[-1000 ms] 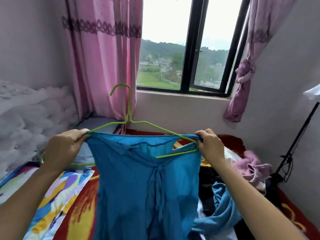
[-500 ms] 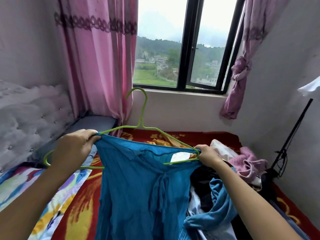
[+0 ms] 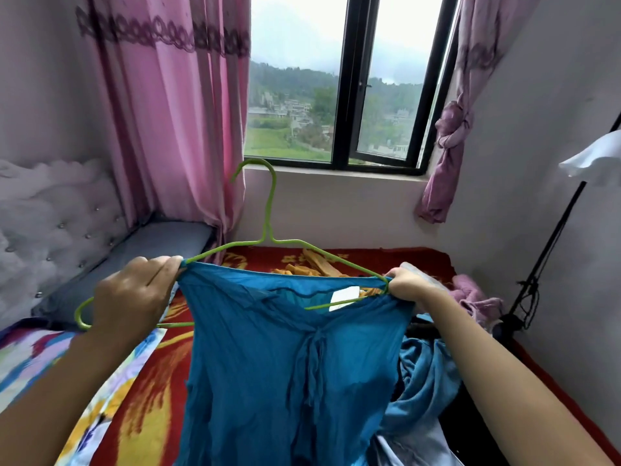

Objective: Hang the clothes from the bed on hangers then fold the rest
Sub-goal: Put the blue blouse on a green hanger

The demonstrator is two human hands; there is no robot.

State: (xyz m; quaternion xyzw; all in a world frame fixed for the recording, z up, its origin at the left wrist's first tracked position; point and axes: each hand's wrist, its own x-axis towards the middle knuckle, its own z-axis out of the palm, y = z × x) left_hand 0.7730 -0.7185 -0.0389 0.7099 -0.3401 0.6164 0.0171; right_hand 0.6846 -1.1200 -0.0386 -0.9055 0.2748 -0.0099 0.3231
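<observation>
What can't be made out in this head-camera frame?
Head view only.
Green hanger: lower bar behind the blue garment, left part behind the left hand.
Garment's hem: cut off by the bottom edge.
White label: print too small.
Clothes pile: partly behind the right arm.

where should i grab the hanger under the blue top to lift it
The neck of the hanger, just below the hook, from above: it stands upright and bare, while the blue top is stretched over both ends.

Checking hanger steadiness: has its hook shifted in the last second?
Yes. The green hanger moved right: its hook went from over the pink curtain to the left end of the window sill.
</observation>
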